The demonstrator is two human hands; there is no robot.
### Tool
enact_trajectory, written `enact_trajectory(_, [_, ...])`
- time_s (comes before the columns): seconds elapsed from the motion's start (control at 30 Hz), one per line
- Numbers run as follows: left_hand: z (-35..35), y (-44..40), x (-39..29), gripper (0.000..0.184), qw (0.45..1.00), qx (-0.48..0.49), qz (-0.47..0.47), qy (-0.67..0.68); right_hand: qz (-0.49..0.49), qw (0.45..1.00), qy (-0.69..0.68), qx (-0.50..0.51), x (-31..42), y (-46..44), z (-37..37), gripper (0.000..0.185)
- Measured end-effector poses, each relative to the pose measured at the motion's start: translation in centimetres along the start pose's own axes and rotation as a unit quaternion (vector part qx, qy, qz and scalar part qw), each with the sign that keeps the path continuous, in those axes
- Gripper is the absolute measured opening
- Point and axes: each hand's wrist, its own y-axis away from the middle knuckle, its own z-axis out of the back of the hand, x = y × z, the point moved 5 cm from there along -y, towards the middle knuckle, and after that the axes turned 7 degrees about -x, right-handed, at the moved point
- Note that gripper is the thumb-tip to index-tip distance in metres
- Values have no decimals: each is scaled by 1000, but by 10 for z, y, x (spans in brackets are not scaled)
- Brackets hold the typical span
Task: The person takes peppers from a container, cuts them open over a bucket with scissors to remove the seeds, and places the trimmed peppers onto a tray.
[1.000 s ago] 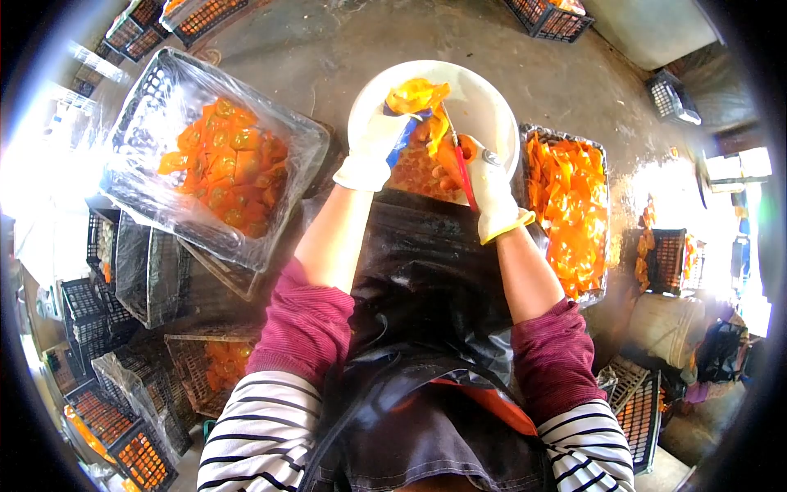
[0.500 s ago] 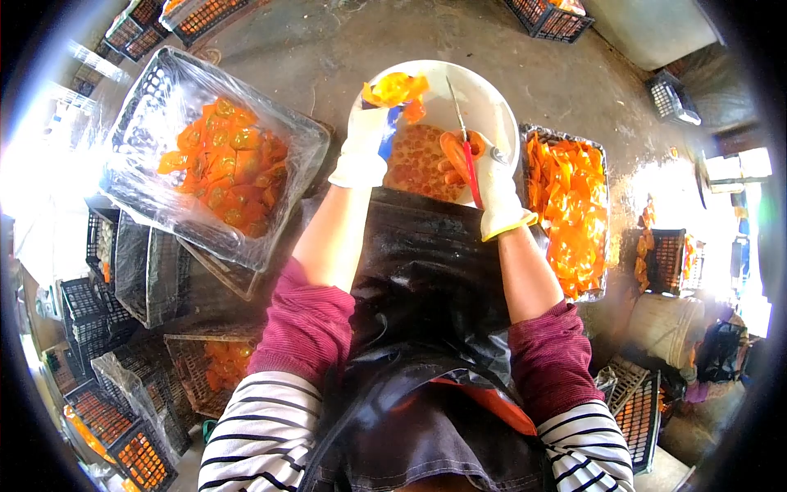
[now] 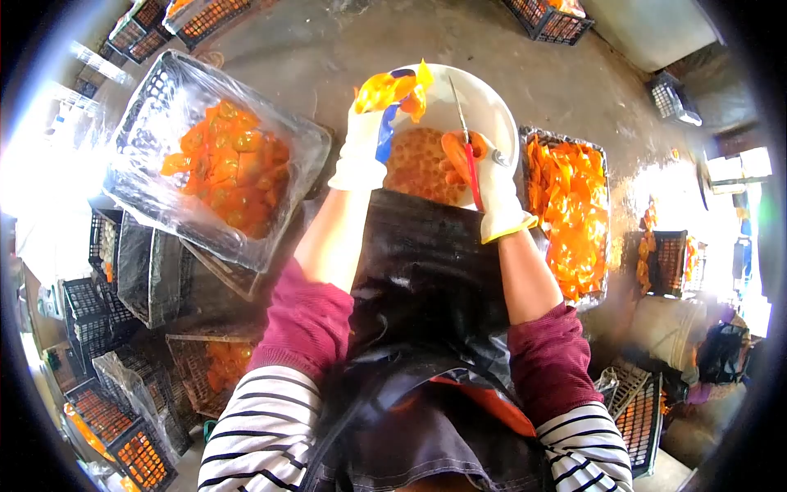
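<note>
My left hand (image 3: 365,143), in a white glove with a blue patch, pinches a glossy orange-yellow floppy piece (image 3: 384,90) over the left rim of a white bucket (image 3: 498,98). My right hand (image 3: 492,184), in a white glove with orange fingers, is wrapped round a red-handled tool (image 3: 470,168) with a long thin metal blade. The blade points away from me over the bucket, apart from the orange piece; whether it is a knife or closed scissors I cannot tell. Small round orange-brown things (image 3: 422,164) lie in the bucket.
At the left a plastic-lined crate (image 3: 299,135) holds a heap of orange pieces (image 3: 234,164). Right of the bucket stands a crate full of glossy orange pieces (image 3: 567,217). More black crates (image 3: 545,20) stand around on the wet floor. A black apron (image 3: 426,262) covers my lap.
The orange piece in my left hand has shifted and turned, with one flap now pointing upward. My left fingers have turned slightly; my right hand and the tool have hardly moved.
</note>
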Motion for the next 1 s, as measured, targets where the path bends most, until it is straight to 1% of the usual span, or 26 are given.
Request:
enact_trajectory(0.1, [-11,8,-14,24,997,11,15,76,3,1000,-8,-8,-8,-2,7,26])
enact_trajectory(0.13, [-13,11,-21,24,999,-5,-8,34,7,1000,-3,-3,-7,-5,6,26])
enact_trajectory(0.2, [-23,8,-34,24,985,-25,47,162,34,999,-40,-4,-18,-28,10,26])
enact_trajectory(0.23, [-27,11,-45,24,995,-27,51,87,39,998,-57,-10,-24,-27,13,26])
enact_trajectory(0.3, [-32,10,-62,26,997,-33,44,-60,83,995,-52,4,-20,-23,12,36])
enact_trajectory(0.33, [-31,11,-62,26,998,-29,57,-28,86,995,-41,7,-16,-21,11,39])
enact_trajectory(0.37, [-30,9,-59,27,997,-23,51,-49,90,995,-30,10,-12,-19,9,43])
enact_trajectory(0.43, [-26,6,-53,29,995,-16,39,-93,55,998,14,15,-10,-15,9,43])
enact_trajectory(0.47, [-25,10,-47,28,983,-15,104,149,34,998,-42,-6,-10,-17,9,36])
enact_trajectory(0.5, [-26,14,-45,27,909,-34,168,379,13,994,-100,-30,-12,-18,9,29])
enact_trajectory(0.53, [-28,8,-60,26,995,-4,70,77,-13,986,-157,-57,-18,-14,12,23])
enact_trajectory(0.57, [-23,4,-43,27,997,-9,69,26,-10,991,-118,-57,-25,-10,17,24])
enact_trajectory(0.6, [-25,1,-40,29,997,-15,68,-25,4,996,-82,-46,-18,-11,12,24])
enact_trajectory(0.63, [-25,-2,-41,30,997,-4,67,-45,25,998,-49,-34,-7,-16,4,24])
enact_trajectory(0.67, [-23,-5,-40,31,996,8,66,-65,26,999,-27,0,-1,-9,1,26])
enact_trajectory(0.7, [-31,1,-49,31,998,29,47,-23,51,999,13,8,-1,-14,2,29])
enact_trajectory(0.77, [-36,9,-50,30,990,-2,118,71,81,990,107,31,-18,-20,15,38])
enact_trajectory(0.8, [-42,12,-67,28,991,2,100,84,72,994,80,8,-14,-22,14,37])
enact_trajectory(0.83, [-43,12,-68,27,992,-1,98,76,64,996,52,-16,-10,-25,14,37])
enact_trajectory(0.9, [-41,14,-58,25,993,-24,110,39,83,993,87,-19,-2,-11,13,38])
enact_trajectory(0.93, [-35,9,-50,23,993,-43,114,9,73,995,65,-29,-5,-15,14,30])
enact_trajectory(0.97, [-31,1,-43,23,992,-30,102,64,64,996,42,-39,-7,-20,14,24])
enact_trajectory(1.0, [-34,-3,-46,23,988,-13,95,120,57,998,18,-32,-8,-23,14,24])
